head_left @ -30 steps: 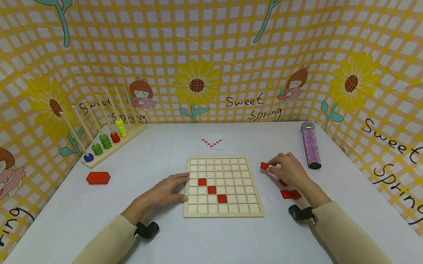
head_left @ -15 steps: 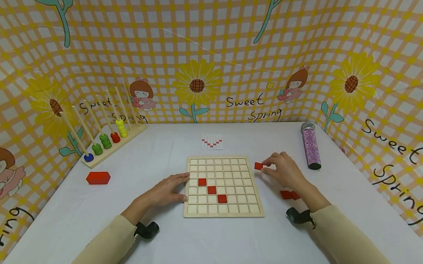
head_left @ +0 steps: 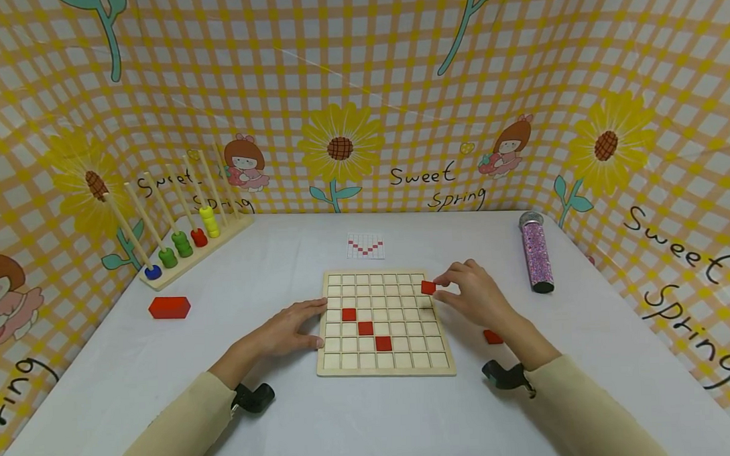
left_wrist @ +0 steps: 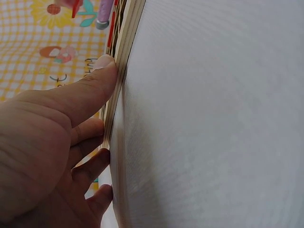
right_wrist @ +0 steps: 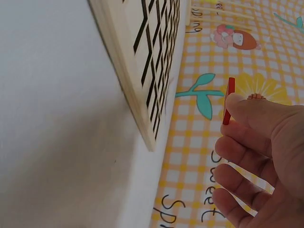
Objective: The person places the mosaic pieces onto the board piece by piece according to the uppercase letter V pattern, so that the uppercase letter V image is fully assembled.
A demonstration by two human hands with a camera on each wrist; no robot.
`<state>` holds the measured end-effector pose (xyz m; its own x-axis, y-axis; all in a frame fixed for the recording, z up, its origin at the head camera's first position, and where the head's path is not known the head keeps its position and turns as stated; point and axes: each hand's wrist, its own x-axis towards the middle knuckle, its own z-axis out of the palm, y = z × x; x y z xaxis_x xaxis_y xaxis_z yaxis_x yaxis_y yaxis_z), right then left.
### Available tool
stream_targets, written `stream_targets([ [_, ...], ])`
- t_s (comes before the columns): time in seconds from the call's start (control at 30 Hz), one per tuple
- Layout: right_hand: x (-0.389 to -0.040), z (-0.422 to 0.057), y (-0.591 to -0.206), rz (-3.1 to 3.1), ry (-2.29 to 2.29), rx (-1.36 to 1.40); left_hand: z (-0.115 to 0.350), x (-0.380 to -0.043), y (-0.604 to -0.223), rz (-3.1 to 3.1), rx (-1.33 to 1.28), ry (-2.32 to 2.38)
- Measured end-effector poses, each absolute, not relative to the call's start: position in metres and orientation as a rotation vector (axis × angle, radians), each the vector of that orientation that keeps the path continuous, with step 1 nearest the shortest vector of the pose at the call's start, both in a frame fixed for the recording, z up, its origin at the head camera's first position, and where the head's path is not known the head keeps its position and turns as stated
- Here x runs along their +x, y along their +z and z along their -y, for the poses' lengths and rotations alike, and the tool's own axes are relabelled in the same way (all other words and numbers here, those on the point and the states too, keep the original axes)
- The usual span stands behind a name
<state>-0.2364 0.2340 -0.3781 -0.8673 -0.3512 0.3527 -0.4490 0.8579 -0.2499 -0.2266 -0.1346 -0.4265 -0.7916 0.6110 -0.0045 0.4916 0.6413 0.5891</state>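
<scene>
A wooden grid board (head_left: 385, 371) lies on the table with three red square tiles in a descending diagonal: an upper tile (head_left: 348, 314), a middle tile (head_left: 365, 328) and a lower tile (head_left: 384, 343). Along the board's left edge rests my left hand (head_left: 282, 329); its thumb (left_wrist: 97, 80) and fingertips touch the side in the left wrist view. My right hand (head_left: 472, 291) pinches another red tile (head_left: 428, 287) between thumb and fingers, raised over the board's upper right edge. The right wrist view shows this held tile (right_wrist: 229, 101) edge-on, above the board surface.
One loose red tile (head_left: 493, 336) shows beside my right wrist. Behind the board lies a small card (head_left: 365, 246) printed with a red V on a grid. A bead abacus (head_left: 191, 251) and a red block (head_left: 170, 307) are at left, a glittery pink microphone (head_left: 537, 252) at right.
My right hand has moved left with the pinched tile, from beside the board to over its right edge. The left hand has stayed in place.
</scene>
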Motion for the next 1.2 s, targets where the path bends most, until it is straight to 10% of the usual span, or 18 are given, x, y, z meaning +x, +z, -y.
stream_targets([
  [1.2,-0.233,-0.169,-0.375,2.735,0.433,0.727,0.134,-0.226,-0.427,-2.663,0.895,0.887],
])
